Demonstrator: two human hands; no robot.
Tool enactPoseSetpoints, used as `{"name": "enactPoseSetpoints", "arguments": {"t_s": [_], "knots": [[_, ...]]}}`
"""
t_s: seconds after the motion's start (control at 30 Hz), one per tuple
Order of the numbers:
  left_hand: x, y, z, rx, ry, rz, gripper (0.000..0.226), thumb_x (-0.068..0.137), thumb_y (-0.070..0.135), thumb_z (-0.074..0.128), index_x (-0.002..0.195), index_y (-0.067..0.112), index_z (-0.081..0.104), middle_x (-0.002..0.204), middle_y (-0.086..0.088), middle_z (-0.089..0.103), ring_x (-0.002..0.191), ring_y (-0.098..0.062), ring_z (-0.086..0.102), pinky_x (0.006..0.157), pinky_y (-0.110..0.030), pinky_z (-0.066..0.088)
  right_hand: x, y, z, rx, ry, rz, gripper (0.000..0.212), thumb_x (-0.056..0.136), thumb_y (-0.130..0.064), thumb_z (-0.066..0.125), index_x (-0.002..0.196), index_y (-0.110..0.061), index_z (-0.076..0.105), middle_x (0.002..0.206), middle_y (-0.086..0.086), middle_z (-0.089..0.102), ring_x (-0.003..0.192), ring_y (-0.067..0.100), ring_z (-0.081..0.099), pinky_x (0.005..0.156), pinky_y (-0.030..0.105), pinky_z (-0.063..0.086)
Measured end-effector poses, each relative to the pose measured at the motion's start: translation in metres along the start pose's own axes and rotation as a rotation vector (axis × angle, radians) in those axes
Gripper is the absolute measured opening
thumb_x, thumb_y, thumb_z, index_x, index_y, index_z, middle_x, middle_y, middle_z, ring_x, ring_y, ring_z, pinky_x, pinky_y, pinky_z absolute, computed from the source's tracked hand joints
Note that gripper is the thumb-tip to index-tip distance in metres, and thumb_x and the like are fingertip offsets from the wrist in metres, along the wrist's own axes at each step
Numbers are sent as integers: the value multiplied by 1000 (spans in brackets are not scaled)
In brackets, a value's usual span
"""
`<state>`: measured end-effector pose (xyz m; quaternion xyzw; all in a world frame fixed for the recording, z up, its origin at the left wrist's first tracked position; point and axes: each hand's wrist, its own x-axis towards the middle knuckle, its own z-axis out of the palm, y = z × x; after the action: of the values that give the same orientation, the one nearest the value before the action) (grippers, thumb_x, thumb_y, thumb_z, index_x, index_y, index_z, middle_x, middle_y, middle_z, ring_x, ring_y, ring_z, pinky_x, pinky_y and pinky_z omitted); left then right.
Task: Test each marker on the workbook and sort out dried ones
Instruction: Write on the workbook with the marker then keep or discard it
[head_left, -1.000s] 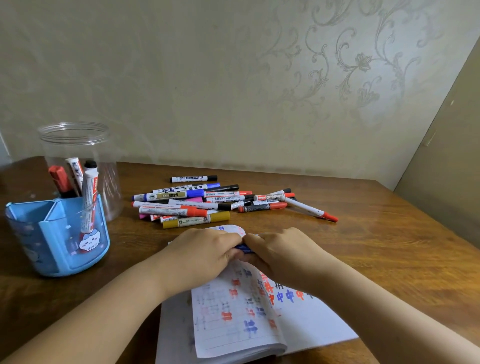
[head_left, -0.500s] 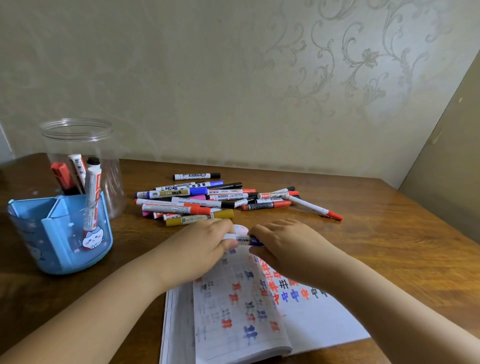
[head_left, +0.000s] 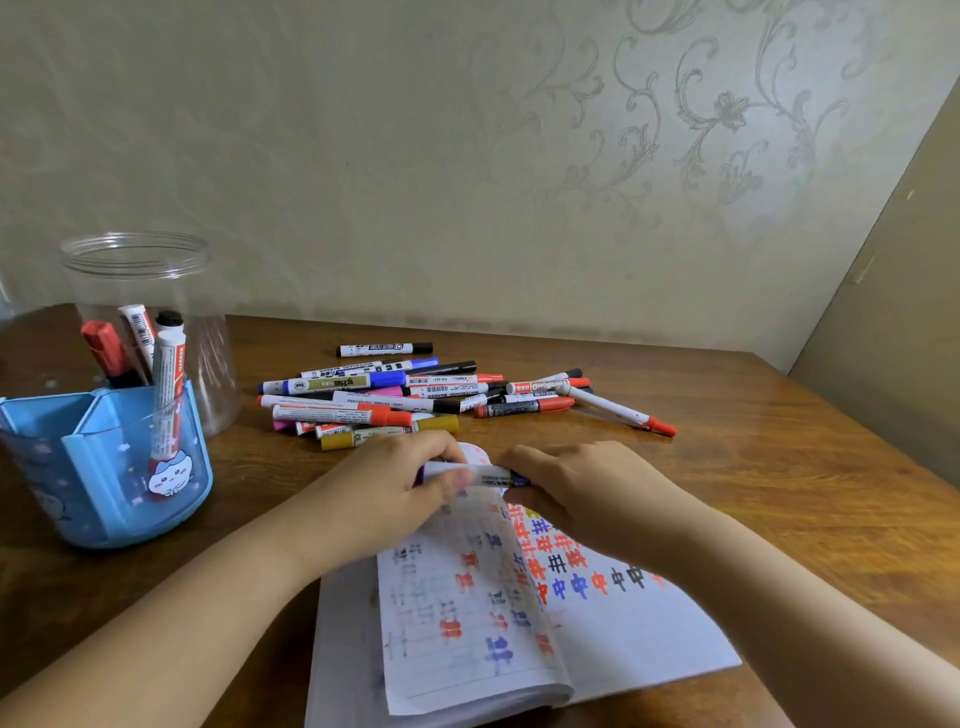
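Observation:
Both hands hold one white marker with blue ends (head_left: 485, 475) level above the top edge of the open workbook (head_left: 623, 639). My left hand (head_left: 395, 488) grips its left end, my right hand (head_left: 576, 493) grips its right end at the blue cap. The workbook page carries red, blue and black test marks. A pile of several markers (head_left: 415, 397) lies on the table behind the hands. I cannot tell whether the cap is on or off.
A blue pen holder (head_left: 104, 467) with one red-and-white marker stands at the left. Behind it a clear plastic jar (head_left: 140, 322) holds a few markers. The wooden table (head_left: 779, 493) meets the wall at the back and right.
The hands have drawn slightly apart along the marker, showing more of its white barrel. The view shifted a little lower and closer.

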<state>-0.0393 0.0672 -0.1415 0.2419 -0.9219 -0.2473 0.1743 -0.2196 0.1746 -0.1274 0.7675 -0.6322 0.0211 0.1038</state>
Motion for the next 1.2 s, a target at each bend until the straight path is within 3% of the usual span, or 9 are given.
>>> {"name": "enactPoseSetpoints", "arguments": {"t_s": [0.33, 0.47, 0.6, 0.7, 0.87, 0.97, 1.03, 1.13, 1.2], "knots": [[-5, -7, -4, 47, 48, -58, 11, 90, 32, 57, 87, 38, 49, 93, 16, 57, 80, -2, 55, 59, -15, 38, -1, 6, -9, 99, -34, 119, 26, 97, -40, 44, 115, -26, 56, 102, -11, 62, 80, 8, 54, 68, 25, 49], [-4, -12, -4, -129, 173, -116, 14, 87, 28, 61, 95, 36, 52, 93, 12, 62, 81, -5, 61, 71, -23, 51, -4, 10, -7, 203, -104, 236, 24, 98, -39, 40, 109, -25, 55, 87, -9, 61, 73, 12, 58, 68, 30, 52], [5, -2, -1, -308, 282, -199, 39, 86, 33, 62, 112, 33, 34, 88, 11, 60, 76, -1, 62, 65, -18, 45, 5, 0, -3, 775, -97, 501, 22, 101, -33, 36, 93, -19, 51, 82, 1, 71, 70, 14, 66, 70, 36, 54], [7, 13, 6, -203, 215, -162, 20, 88, 39, 57, 101, 31, 45, 89, 14, 57, 80, 2, 57, 64, -14, 42, 12, -12, -4, 1383, -108, 665, 23, 103, -25, 34, 100, -9, 50, 83, 10, 74, 76, 20, 71, 73, 33, 56], [8, 31, 21, -29, 212, -34, 26, 81, 45, 64, 100, 28, 57, 86, 17, 49, 79, 0, 50, 62, -12, 36, 21, -32, 8, 1642, 100, 772, 29, 99, -26, 45, 109, -2, 58, 85, 13, 66, 75, 20, 62, 81, 38, 54], [10, 30, 20, 49, 215, -44, 16, 90, 34, 57, 103, 25, 59, 91, 14, 52, 81, -4, 50, 62, -11, 35, 18, -34, 2, 1417, 8, 844, 34, 97, -39, 48, 89, -9, 63, 72, 5, 69, 59, 11, 62, 57, 23, 48], [10, 26, 17, 47, 187, -73, 11, 94, 28, 50, 104, 25, 56, 95, 10, 56, 84, -5, 52, 64, -13, 37, 10, -29, -3, 974, -13, 822, 43, 93, -48, 49, 77, -9, 62, 59, -1, 64, 47, 8, 53, 50, 21, 42], [7, 23, 10, 68, 121, -48, 13, 97, 28, 46, 108, 25, 51, 97, 13, 53, 88, -4, 51, 66, -14, 36, -6, -18, -4, 178, 327, 473, 31, 85, -48, 57, 75, -19, 58, 65, -6, 56, 57, 10, 49, 56, 26, 43], [7, 24, 10, 72, 88, -11, 15, 96, 28, 47, 109, 24, 52, 95, 14, 50, 86, -2, 49, 66, -11, 34, -6, -15, -3, -82, 381, 187, 25, 79, -44, 63, 92, -22, 65, 85, -5, 63, 79, 17, 58, 69, 30, 48]]}}
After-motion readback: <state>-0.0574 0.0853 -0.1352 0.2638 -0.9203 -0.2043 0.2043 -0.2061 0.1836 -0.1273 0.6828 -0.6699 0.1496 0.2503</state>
